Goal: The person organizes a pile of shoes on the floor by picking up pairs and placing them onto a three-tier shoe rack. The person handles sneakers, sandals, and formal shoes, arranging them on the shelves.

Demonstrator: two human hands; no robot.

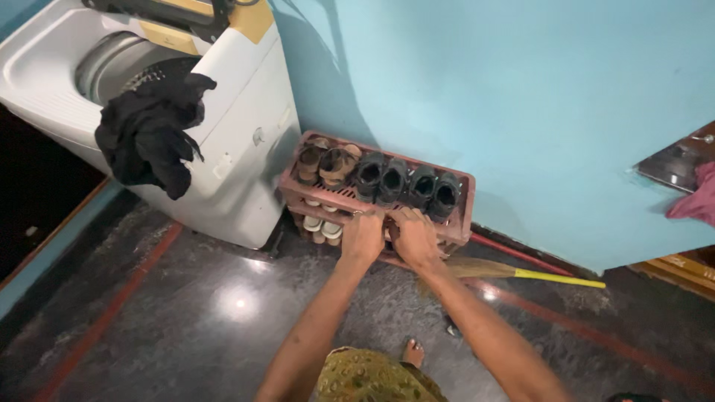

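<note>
Washer (246,149): stands at far left, lid up; dark cloth (149,134) hangs over its rim.
Rack (447,231): pinkish shoe rack on the floor, against the blue wall (484,82), just beside the washer.
Top tier: brown sandals (325,162) at left, dark shoes (406,182) at right, in a row.
Lower tier: pale footwear partly seen; rest hidden.
Left hand (363,237): fingers curled over the rack's front rail, gripping.
Right hand (414,237): likewise gripping the rail, touching the left.
Broom (521,272): lies behind, to the right.
Progress: rack gripped but apparently not yet lifted or shifted.
</note>
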